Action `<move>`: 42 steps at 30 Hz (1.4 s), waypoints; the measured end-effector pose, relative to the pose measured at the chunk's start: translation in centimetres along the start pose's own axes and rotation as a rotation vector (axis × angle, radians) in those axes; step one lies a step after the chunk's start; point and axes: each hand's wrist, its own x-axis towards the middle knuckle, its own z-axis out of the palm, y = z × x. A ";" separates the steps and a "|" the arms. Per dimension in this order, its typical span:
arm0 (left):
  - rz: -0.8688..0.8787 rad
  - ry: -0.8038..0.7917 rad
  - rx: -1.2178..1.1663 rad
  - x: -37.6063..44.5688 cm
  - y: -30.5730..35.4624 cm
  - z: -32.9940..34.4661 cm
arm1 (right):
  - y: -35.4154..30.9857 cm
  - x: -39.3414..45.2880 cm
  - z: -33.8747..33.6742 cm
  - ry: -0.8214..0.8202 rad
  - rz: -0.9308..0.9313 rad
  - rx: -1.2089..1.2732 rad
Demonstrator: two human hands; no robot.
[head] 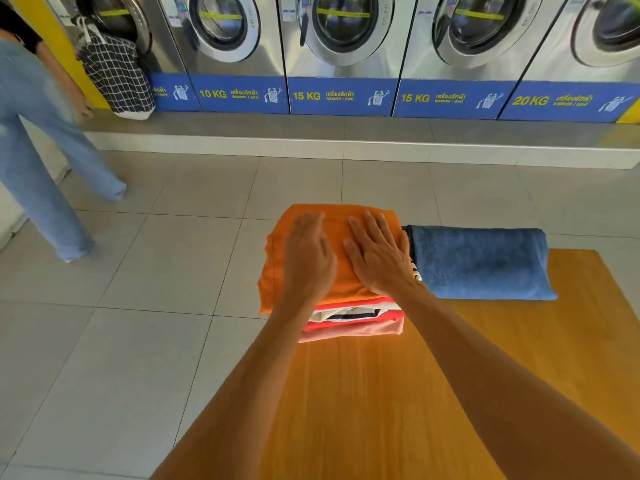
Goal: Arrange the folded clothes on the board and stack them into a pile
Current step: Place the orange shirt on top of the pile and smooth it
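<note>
A pile of folded clothes stands at the far left end of the wooden board (381, 393). Its top piece is an orange garment (336, 220); under it show white, dark-striped, red and pink layers (356, 322). My left hand (308, 258) and my right hand (377, 254) both lie flat, palms down, on the orange garment, fingers spread and holding nothing. A folded blue towel (481, 263) lies on the board just right of the pile, touching its side.
A row of front-loading washing machines (343, 46) lines the far wall behind a raised step. A person in light blue jeans (38, 150) stands at the left on the tiled floor. A checked laundry bag (116, 76) hangs by the leftmost machine.
</note>
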 end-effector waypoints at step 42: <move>-0.827 -0.468 -0.257 0.2 -8.6 -1.7 | 2.4 -6.3 0.3 -0.055 0.543 0.822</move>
